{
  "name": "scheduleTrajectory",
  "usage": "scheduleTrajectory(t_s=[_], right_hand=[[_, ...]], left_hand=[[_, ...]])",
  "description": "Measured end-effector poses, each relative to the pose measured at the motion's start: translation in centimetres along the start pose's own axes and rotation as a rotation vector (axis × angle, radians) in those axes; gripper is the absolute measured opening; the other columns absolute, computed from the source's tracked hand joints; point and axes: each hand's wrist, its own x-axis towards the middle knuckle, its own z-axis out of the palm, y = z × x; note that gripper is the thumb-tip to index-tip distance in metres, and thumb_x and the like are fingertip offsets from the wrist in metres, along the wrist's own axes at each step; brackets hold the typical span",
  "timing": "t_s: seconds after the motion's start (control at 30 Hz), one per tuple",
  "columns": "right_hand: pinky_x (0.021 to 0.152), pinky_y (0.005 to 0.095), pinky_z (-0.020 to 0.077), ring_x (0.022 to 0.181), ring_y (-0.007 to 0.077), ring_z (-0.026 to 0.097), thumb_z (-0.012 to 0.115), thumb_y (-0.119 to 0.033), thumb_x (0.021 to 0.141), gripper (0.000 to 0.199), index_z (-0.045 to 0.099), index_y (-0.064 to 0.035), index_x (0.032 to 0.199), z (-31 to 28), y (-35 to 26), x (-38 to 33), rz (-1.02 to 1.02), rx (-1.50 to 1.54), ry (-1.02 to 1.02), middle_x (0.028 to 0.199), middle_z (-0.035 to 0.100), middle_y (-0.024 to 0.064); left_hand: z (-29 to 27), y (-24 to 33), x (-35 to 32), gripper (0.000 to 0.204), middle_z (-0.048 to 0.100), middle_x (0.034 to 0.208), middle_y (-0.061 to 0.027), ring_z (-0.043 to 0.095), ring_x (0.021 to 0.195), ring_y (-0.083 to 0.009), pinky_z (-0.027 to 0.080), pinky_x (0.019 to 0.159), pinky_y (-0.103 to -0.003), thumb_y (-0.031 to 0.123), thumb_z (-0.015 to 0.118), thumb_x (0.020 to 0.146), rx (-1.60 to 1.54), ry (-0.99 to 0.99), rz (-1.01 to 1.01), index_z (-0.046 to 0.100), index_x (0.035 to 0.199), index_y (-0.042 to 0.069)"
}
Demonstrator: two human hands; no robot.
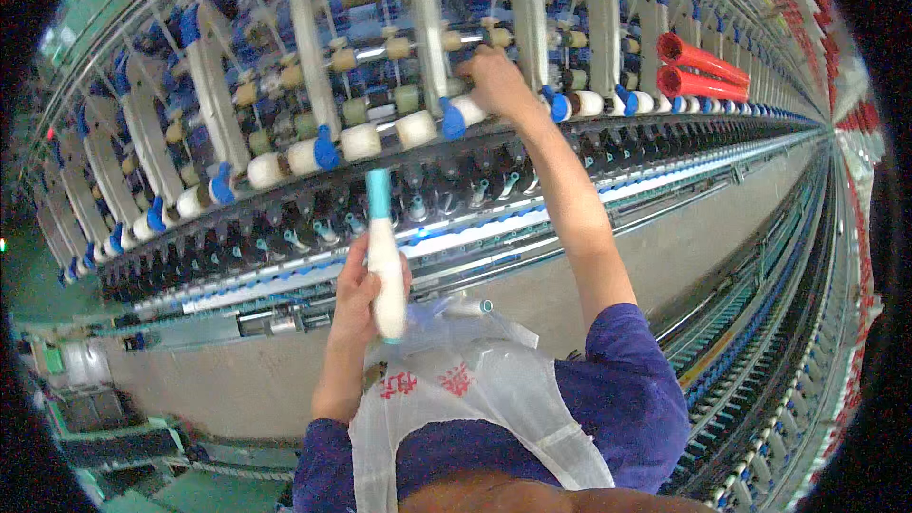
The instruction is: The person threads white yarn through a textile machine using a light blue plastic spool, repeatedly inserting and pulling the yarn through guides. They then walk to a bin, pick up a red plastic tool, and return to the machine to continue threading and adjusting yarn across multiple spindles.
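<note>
Currently, I have the left hand (357, 287) near the middle of the frame, its grip wrapped around a bobbin (386, 271) wound in white. The bobbin stands nearly upright, slightly blurred, its bare teal end pointing toward the top of the frame, below the row of white rollers (361, 142). My right hand (499, 81) reaches to upper centre, fingers bent in among the machine's rollers and pale arms (309, 52). Whether that grip is pinching anything, I cannot tell from this view.

Blue clips (326, 148) sit among the white rollers as the row curves across the frame. Below it I see a line of spindles (418, 209), several with teal parts. Two red tubes (703, 71) lie one above the other at upper right, on the machine. At lower centre is a translucent apron (518, 389) with red markings, over a purple shirt (622, 389); a pale tube (468, 307) with a teal rim shows at its top edge. Another machine (750, 342) fills the lower right.
</note>
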Motion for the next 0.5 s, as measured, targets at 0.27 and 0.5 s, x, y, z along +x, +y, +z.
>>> scheduleTrajectory(t_s=[0.27, 0.5], right_hand=[[0.087, 0.0432, 0.0448, 0.101, 0.0387, 0.055, 0.064, -0.006, 0.072, 0.031, 0.068, -0.0046, 0.102, -4.2, -4.4, -1.0, 0.12, -0.069, 0.03, 0.11, 0.059, 0.0201], [0.078, 0.0271, 0.0424, 0.087, 0.0112, 0.052, 0.057, -0.012, 0.092, 0.02, 0.066, 0.0025, 0.102, -4.5, -15.3, -12.0, 0.27, 1.07, 0.161, 0.096, 0.059, 0.0048]], left_hand=[[1.4, 0.9, 1.3, 0.046, 0.056, 0.085, -0.0115, 0.055, 0.063, -0.0185, 0.047, 0.054, -0.03, 0.037, 0.039, 0.096, -0.216, -0.053, -0.153, 0.044, 0.125, 0.002], [1.2, 1.3, 1.0, 0.039, 0.057, 0.078, -0.0123, 0.057, 0.066, -0.0201, 0.048, 0.056, -0.031, 0.032, 0.041, 0.094, -0.084, 0.052, -0.144, 0.048, 0.119, 0.002]])
